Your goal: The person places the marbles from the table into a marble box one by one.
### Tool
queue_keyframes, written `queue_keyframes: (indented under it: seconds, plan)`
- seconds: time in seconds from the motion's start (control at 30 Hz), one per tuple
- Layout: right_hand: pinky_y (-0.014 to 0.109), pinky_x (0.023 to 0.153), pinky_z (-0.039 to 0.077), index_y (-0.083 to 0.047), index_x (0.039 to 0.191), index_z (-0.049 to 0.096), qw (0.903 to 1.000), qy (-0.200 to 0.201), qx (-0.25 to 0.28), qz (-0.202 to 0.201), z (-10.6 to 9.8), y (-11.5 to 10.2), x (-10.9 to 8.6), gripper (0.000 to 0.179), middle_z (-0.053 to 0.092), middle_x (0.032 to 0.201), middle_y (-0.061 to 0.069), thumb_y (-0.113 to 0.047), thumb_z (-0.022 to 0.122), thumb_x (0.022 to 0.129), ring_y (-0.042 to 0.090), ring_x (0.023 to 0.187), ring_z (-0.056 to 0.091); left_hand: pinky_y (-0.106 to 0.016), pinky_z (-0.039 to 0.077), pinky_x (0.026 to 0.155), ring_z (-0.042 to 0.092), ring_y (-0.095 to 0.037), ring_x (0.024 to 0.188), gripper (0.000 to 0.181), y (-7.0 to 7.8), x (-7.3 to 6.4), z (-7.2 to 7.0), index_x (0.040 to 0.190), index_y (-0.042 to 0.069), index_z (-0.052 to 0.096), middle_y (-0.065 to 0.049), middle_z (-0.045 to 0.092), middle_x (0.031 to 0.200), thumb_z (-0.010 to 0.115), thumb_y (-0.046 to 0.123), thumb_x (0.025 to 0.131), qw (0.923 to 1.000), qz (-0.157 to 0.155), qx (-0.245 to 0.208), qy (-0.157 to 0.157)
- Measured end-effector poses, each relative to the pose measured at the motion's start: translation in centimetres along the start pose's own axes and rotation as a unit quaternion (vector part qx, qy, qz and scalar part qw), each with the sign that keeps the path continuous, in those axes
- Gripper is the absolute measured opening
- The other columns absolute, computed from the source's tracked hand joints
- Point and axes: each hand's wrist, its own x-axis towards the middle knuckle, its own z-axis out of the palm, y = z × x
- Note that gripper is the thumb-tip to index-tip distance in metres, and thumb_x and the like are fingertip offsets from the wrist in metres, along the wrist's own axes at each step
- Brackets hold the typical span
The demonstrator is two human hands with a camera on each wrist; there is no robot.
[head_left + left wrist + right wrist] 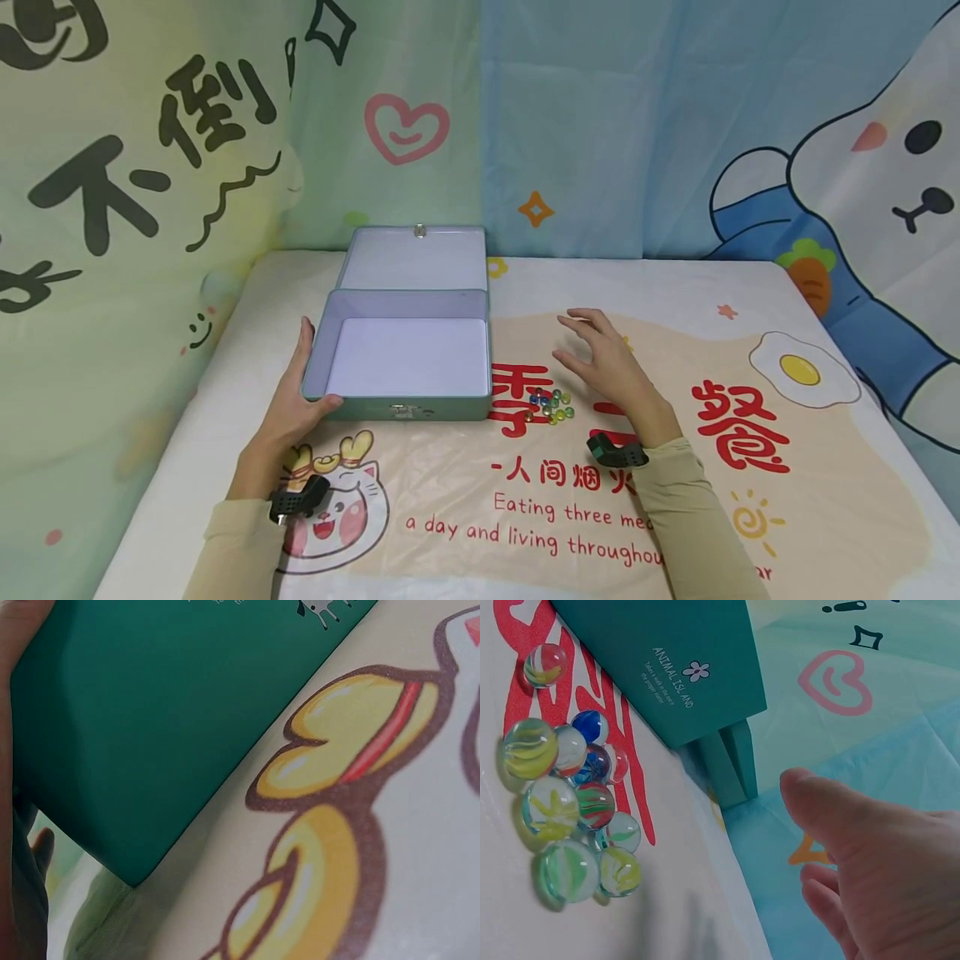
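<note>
A green hinged box point(408, 358) lies on the tabletop with its lid point(417, 260) raised behind it; the pale inside holds nothing visible. My left hand point(291, 400) holds its front left corner, thumb across the front and fingers along the left side. In the left wrist view, the green wall of the box point(150, 727) hides part of that hand. Several glass marbles point(555, 407) lie in a cluster right of the box, seen close in the right wrist view, such as a yellow-swirled marble point(551, 808). Above and beyond them my right hand point(611, 358) hovers, fingers spread, holding nothing.
A printed cloth point(540, 542) with red lettering and a cartoon cat covers the table point(172, 500). Behind the table hangs a patterned curtain point(570, 125). Each wrist wears a black strap device point(617, 451).
</note>
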Motion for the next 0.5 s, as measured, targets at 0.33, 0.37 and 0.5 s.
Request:
queue_keyframes:
  seconds: [0.33, 0.37, 0.5]
  plan:
    - [0.046, 0.098, 0.047, -0.006, 0.128, 0.060, 0.9997, 0.010, -0.010, -0.019, 0.00, -0.17, -0.11, 0.049, 0.058, 0.128, 0.009, -0.023, 0.072, 0.084, 0.027, 0.118, 0.055, -0.062, 0.005, 0.114, 0.000, -0.024, 0.148, 0.124, 0.32, -0.01, -0.08, 0.154, 0.027, -0.001, -0.001, -0.002, 0.162, 0.066, 0.077, 0.062, 1.0000, 0.000, 0.003, -0.002]
    - [0.046, 0.097, 0.048, -0.006, 0.126, 0.062, 0.9997, 0.009, -0.007, -0.021, -0.01, -0.24, -0.13, 0.046, 0.059, 0.126, 0.009, -0.023, 0.072, 0.084, 0.027, 0.116, 0.057, -0.062, 0.006, 0.114, 0.000, -0.024, 0.148, 0.124, 0.32, -0.01, -0.08, 0.154, 0.027, -0.001, 0.000, -0.002, 0.162, 0.066, 0.077, 0.063, 1.0000, 0.000, 0.003, -0.002]
    - [0.045, 0.093, 0.051, -0.007, 0.120, 0.067, 0.9998, 0.001, 0.003, -0.019, -0.07, -0.42, -0.11, 0.040, 0.063, 0.119, 0.008, -0.021, 0.073, 0.083, 0.027, 0.108, 0.063, -0.063, 0.006, 0.114, 0.000, -0.024, 0.149, 0.122, 0.36, -0.01, -0.08, 0.154, 0.028, 0.000, 0.003, -0.002, 0.162, 0.066, 0.076, 0.064, 1.0000, -0.004, 0.007, -0.002]
